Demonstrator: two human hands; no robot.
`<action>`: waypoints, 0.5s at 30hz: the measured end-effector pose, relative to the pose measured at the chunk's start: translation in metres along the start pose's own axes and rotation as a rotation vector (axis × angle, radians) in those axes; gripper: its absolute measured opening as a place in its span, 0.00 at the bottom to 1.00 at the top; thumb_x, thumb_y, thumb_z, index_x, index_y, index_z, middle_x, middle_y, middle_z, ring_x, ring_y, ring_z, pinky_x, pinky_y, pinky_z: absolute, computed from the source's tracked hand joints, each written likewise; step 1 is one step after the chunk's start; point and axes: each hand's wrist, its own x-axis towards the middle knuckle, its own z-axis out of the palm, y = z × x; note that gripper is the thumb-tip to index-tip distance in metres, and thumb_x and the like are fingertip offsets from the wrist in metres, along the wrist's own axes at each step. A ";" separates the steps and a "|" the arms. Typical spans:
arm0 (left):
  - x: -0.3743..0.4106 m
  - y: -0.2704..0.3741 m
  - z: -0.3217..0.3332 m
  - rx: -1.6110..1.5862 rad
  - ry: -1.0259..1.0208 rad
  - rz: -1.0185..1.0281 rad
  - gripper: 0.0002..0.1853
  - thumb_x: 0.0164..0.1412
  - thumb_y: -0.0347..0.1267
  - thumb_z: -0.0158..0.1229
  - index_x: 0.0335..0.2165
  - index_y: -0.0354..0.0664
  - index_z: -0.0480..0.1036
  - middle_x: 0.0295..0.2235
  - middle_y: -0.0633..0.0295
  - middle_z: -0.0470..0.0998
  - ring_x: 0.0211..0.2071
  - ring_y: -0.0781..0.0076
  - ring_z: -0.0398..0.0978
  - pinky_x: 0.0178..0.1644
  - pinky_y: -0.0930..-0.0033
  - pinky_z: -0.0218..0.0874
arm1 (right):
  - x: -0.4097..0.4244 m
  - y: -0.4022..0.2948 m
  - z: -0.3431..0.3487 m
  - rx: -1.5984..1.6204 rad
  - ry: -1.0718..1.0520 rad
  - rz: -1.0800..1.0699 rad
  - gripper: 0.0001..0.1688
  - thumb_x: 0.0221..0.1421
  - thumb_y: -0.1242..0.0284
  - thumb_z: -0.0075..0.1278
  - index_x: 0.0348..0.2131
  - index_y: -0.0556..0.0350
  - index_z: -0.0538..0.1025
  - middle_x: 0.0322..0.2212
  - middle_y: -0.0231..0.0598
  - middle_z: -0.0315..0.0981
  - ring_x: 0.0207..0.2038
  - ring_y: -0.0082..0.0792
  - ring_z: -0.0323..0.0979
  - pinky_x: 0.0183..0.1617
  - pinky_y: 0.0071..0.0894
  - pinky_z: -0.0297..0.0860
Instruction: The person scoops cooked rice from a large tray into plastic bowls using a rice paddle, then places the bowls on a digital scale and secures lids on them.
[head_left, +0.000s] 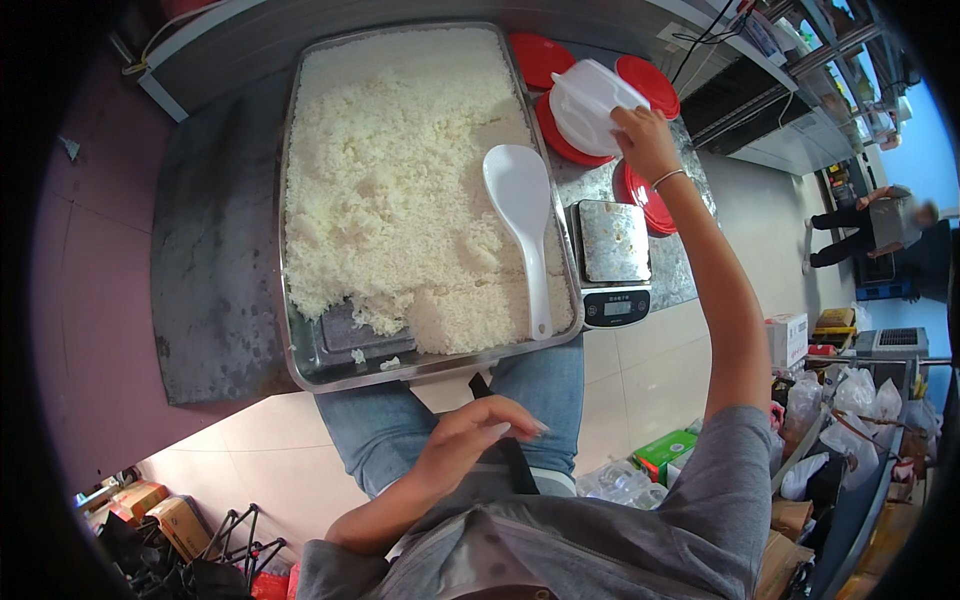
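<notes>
My right hand (645, 139) grips the edge of a white plastic container (592, 105) that lies tilted over red round lids at the table's upper right. My left hand (484, 429) is over my lap, fingers loosely curled, holding nothing. Before me a large metal tray (427, 369) holds cooked white rice (397, 180). A white rice paddle (525, 217) lies along the rice's right side, its handle towards me. To the right of the tray stands a digital kitchen scale (615, 244) with a stained metal plate. More red lids (651, 201) lie behind the scale.
The grey metal table (217, 262) extends left of the tray. A purple surface (97, 300) is further left. Bags and boxes (832, 420) crowd the right side, a green box (664, 454) stands on the floor, and folded black frames (244, 540) lie lower left. Another person (874, 225) stands far right.
</notes>
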 end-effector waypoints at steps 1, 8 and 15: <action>-0.001 0.000 0.000 -0.009 0.008 0.006 0.12 0.52 0.27 0.41 0.33 0.30 0.67 0.34 0.55 0.69 0.37 0.70 0.65 0.45 0.72 0.54 | 0.003 -0.001 -0.005 -0.026 0.085 -0.012 0.10 0.35 0.77 0.46 0.26 0.52 0.67 0.20 0.36 0.67 0.30 0.37 0.64 0.36 0.35 0.57; 0.001 -0.002 0.002 -0.006 -0.011 -0.032 0.12 0.52 0.28 0.42 0.34 0.30 0.66 0.35 0.54 0.69 0.38 0.70 0.65 0.45 0.71 0.54 | -0.007 0.001 0.001 -0.077 -0.100 0.036 0.10 0.36 0.79 0.44 0.26 0.52 0.67 0.20 0.36 0.66 0.29 0.38 0.64 0.35 0.37 0.58; 0.000 -0.002 0.000 0.001 0.023 -0.037 0.12 0.52 0.28 0.42 0.33 0.30 0.66 0.34 0.54 0.69 0.37 0.69 0.66 0.45 0.71 0.54 | -0.013 0.010 0.001 -0.007 0.069 0.036 0.08 0.35 0.80 0.45 0.24 0.54 0.66 0.18 0.42 0.65 0.25 0.43 0.64 0.29 0.40 0.58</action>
